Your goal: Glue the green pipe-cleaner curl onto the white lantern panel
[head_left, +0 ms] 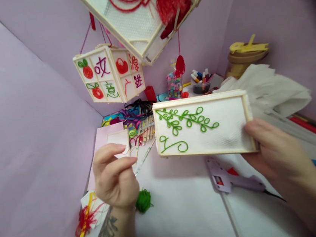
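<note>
My right hand (276,150) grips the right end of a white framed panel box (227,125), its thumb on the front face. Green yarn (195,119) forms a leafy vine across the panel's left and middle, with a curled piece at the lower left. To the left of the box, my left hand (116,176) is raised with thumb and forefinger a little apart, and nothing shows between them. A small white card (120,138) lies behind those fingers. Below, a ball of green yarn (143,200) rests on the white table (175,223).
A lilac glue gun (224,177) lies below the box. Decorated lanterns (110,74) hang behind, one close overhead (133,30). At the back are a bead bottle (174,84) and a marker tub (201,85). White sheets (274,86) are at right, red yarn (85,220) at lower left.
</note>
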The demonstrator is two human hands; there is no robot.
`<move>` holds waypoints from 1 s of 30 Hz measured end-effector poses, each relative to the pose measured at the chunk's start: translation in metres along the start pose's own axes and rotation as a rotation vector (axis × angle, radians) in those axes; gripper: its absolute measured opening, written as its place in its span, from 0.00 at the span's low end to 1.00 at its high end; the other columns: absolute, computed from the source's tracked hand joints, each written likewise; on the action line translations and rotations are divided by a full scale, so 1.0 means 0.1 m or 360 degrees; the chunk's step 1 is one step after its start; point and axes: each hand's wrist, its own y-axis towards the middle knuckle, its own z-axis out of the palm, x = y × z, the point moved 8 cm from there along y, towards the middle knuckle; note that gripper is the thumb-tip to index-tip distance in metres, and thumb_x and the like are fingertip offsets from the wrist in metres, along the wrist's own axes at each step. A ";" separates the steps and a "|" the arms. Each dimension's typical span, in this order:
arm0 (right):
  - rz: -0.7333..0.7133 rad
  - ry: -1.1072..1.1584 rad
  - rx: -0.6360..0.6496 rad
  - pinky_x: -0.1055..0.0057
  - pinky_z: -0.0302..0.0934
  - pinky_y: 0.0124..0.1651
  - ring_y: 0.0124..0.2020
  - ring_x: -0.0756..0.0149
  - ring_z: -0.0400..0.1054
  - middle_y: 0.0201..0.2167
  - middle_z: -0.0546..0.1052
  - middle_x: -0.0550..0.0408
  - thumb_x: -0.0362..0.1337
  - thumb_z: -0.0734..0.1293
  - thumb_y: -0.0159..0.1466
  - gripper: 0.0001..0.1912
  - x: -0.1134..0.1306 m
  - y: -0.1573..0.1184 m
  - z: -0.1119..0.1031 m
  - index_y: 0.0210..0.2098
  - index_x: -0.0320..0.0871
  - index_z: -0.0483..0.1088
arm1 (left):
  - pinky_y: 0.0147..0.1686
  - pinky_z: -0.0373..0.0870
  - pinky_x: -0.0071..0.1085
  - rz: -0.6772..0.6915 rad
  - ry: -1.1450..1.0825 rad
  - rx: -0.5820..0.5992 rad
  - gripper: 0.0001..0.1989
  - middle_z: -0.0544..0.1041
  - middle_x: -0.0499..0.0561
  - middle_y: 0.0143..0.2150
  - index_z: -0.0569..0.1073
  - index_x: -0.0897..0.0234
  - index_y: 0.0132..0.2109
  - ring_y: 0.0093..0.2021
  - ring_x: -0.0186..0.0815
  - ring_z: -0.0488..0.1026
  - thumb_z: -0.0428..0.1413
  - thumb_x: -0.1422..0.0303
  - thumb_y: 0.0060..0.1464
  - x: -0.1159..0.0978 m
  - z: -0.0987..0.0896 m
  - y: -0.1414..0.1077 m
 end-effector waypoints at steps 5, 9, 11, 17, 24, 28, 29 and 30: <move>-0.0020 0.0053 0.0040 0.72 0.74 0.34 0.34 0.62 0.77 0.36 0.82 0.58 0.37 0.71 0.52 0.08 0.00 0.00 0.01 0.33 0.48 0.77 | 0.35 0.67 0.38 -0.0142 -0.0288 -0.0196 0.06 0.64 0.49 0.27 0.64 0.59 0.27 0.32 0.37 0.67 0.47 0.72 0.50 -0.03 -0.13 0.15; -0.0055 0.0030 0.0166 0.65 0.74 0.40 0.39 0.58 0.77 0.38 0.82 0.56 0.38 0.70 0.53 0.09 0.01 -0.01 0.06 0.35 0.48 0.77 | 0.33 0.66 0.33 -0.0393 -0.0353 0.0195 0.08 0.65 0.49 0.29 0.66 0.60 0.30 0.32 0.36 0.66 0.46 0.69 0.57 0.07 0.01 -0.05; -0.0060 0.0019 0.0174 0.63 0.74 0.42 0.40 0.57 0.77 0.39 0.82 0.56 0.38 0.70 0.53 0.10 0.00 0.00 0.06 0.36 0.48 0.77 | 0.34 0.66 0.33 -0.0515 -0.0338 0.0277 0.09 0.66 0.49 0.30 0.66 0.61 0.31 0.33 0.35 0.66 0.47 0.68 0.59 0.13 0.02 -0.21; -0.0035 -0.0024 0.0312 0.63 0.73 0.43 0.41 0.58 0.77 0.37 0.82 0.58 0.39 0.70 0.53 0.12 -0.12 0.03 0.10 0.38 0.49 0.76 | 0.36 0.68 0.30 -0.0830 -0.0297 0.0326 0.07 0.71 0.50 0.33 0.71 0.62 0.34 0.34 0.34 0.69 0.52 0.65 0.59 0.32 0.04 -0.58; -0.0071 -0.0090 0.0333 0.66 0.73 0.40 0.39 0.61 0.78 0.38 0.82 0.59 0.40 0.70 0.57 0.11 -0.20 0.08 0.08 0.40 0.49 0.76 | 0.28 0.63 0.26 -0.1134 -0.0506 0.0375 0.09 0.68 0.47 0.29 0.70 0.62 0.37 0.27 0.30 0.64 0.51 0.62 0.62 0.53 0.12 -0.90; -0.0078 -0.0156 0.0366 0.63 0.74 0.41 0.42 0.59 0.77 0.39 0.82 0.59 0.40 0.70 0.57 0.12 -0.23 0.10 0.09 0.42 0.50 0.76 | 0.28 0.60 0.27 -0.1209 -0.0664 0.0383 0.14 0.66 0.47 0.29 0.67 0.62 0.34 0.28 0.30 0.62 0.49 0.59 0.65 0.55 0.15 -1.01; -0.0087 -0.0169 0.0375 0.62 0.74 0.42 0.42 0.58 0.77 0.39 0.82 0.59 0.40 0.70 0.58 0.12 -0.24 0.10 0.09 0.42 0.50 0.76 | 0.27 0.59 0.26 -0.1259 -0.0721 0.0372 0.14 0.65 0.46 0.28 0.66 0.62 0.34 0.27 0.29 0.62 0.49 0.58 0.65 0.56 0.16 -1.04; -0.0099 -0.0176 0.0377 0.62 0.74 0.43 0.42 0.57 0.77 0.39 0.82 0.58 0.40 0.70 0.58 0.11 -0.24 0.11 0.09 0.41 0.50 0.76 | 0.26 0.58 0.26 -0.1322 -0.0788 0.0362 0.14 0.64 0.45 0.27 0.65 0.62 0.34 0.26 0.29 0.61 0.48 0.57 0.65 0.56 0.18 -1.07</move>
